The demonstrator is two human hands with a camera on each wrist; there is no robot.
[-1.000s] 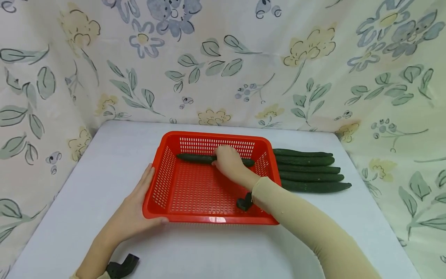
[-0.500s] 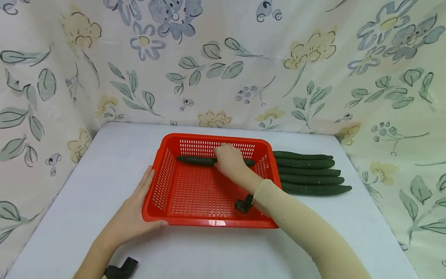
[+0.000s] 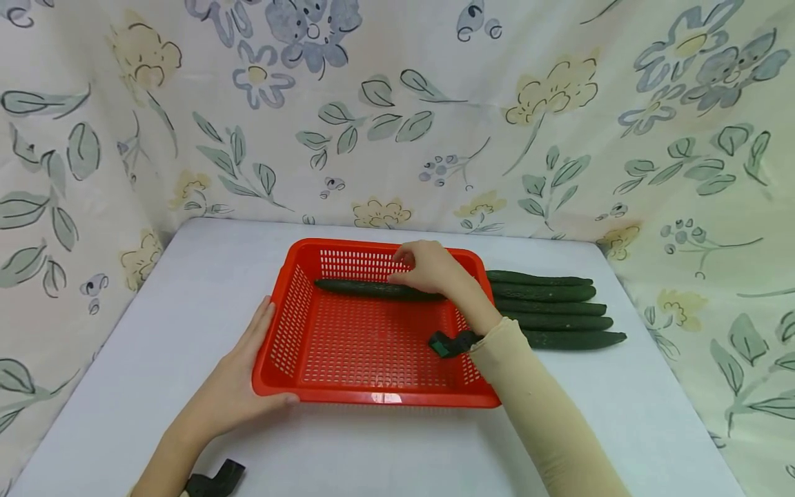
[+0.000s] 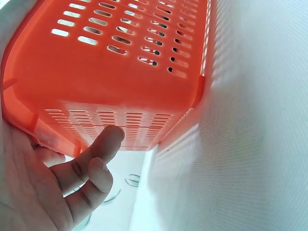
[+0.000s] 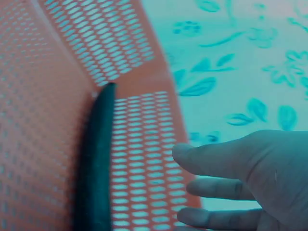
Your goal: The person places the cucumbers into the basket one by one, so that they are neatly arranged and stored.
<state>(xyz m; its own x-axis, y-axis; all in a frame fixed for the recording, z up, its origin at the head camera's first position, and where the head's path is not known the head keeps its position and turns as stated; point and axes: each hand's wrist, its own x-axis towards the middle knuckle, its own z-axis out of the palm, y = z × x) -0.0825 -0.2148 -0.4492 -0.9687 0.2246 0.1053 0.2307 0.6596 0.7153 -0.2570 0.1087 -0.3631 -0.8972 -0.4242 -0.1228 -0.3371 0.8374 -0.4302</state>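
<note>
A red plastic basket [image 3: 375,395] with slotted walls stands on the table, one dark green cucumber [image 3: 354,288] lying along its far wall. My left hand [image 3: 230,397] holds the basket's near left corner, thumb along the front and fingers along the left side. In the left wrist view, bent fingers [image 4: 98,149] show beneath the rim. Above the cucumber's right part hovers my right hand [image 3: 431,268], holding nothing. The right wrist view shows its fingers [image 5: 216,159] extended and apart from the cucumber [image 5: 96,163].
Several more cucumbers [image 3: 553,321] lie side by side on the white table [image 3: 205,276], just right of the basket. Behind the table hangs a flowered cloth [image 3: 397,172]. Each wrist carries a small black device [image 3: 456,343].
My right hand has let go of the cucumber and risen up and to the right, leaving it by the far wall. The left hand has stayed at the basket's corner.
</note>
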